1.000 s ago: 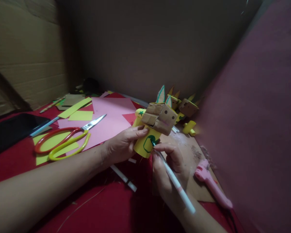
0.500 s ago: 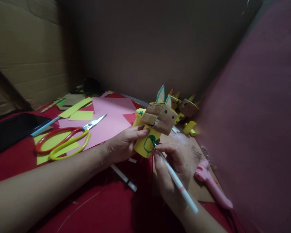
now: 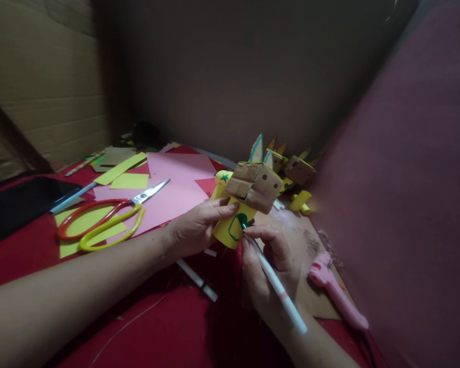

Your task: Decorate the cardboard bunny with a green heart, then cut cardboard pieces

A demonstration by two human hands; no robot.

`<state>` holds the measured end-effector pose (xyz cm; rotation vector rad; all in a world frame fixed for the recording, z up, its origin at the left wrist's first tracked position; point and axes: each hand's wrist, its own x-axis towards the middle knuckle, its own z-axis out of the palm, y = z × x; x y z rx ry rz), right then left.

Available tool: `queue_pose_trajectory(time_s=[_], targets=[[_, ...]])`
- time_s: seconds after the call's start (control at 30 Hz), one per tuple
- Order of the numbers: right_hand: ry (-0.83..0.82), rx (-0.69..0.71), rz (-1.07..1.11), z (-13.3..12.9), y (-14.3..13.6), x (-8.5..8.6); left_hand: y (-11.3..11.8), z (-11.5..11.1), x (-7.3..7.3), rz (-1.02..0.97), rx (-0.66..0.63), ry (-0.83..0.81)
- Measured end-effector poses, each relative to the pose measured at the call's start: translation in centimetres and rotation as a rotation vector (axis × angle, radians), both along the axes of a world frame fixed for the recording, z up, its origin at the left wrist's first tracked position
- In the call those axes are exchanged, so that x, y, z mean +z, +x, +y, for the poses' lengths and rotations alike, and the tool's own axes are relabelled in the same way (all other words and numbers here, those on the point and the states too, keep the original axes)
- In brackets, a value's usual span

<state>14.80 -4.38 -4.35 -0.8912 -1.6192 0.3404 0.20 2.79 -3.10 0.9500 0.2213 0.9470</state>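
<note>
A cardboard figure (image 3: 255,185) has a box head with two dots, pointed ears edged in teal and a yellow paper body. My left hand (image 3: 199,225) grips that body from the left, its thumb just below the head. Between the thumb and fingers of my right hand (image 3: 270,260) is a white marker (image 3: 278,283). The marker's dark green tip touches the body at a partly filled green outline. A yellow roll with a green star shows behind the figure's left side.
Scissors (image 3: 138,204) with red and yellow handles lie on pink paper (image 3: 180,174) at left, near a black phone (image 3: 26,204). Similar figures (image 3: 299,169) stand behind. A pink glue gun (image 3: 337,291) rests on cardboard (image 3: 318,301) at right, beside a pink panel (image 3: 414,194).
The marker's rear end has swung slightly left and up, with its tip still on the green outline. More of the outline's upper part looks filled in. My left hand keeps its hold.
</note>
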Motion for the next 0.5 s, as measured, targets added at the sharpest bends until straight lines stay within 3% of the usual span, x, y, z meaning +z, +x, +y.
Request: queue_pose_trajectory(time_s=[0.33, 0.5], targets=[[0.045, 0.018, -0.021, 0.07, 0.00, 0.34, -0.09, -0.09, 0.18, 0.008, -0.007, -0.001], [-0.027, -0.006, 0.046, -0.05, -0.08, -0.22, -0.09, -0.12, 0.15, 0.007, 0.000, -0.021]])
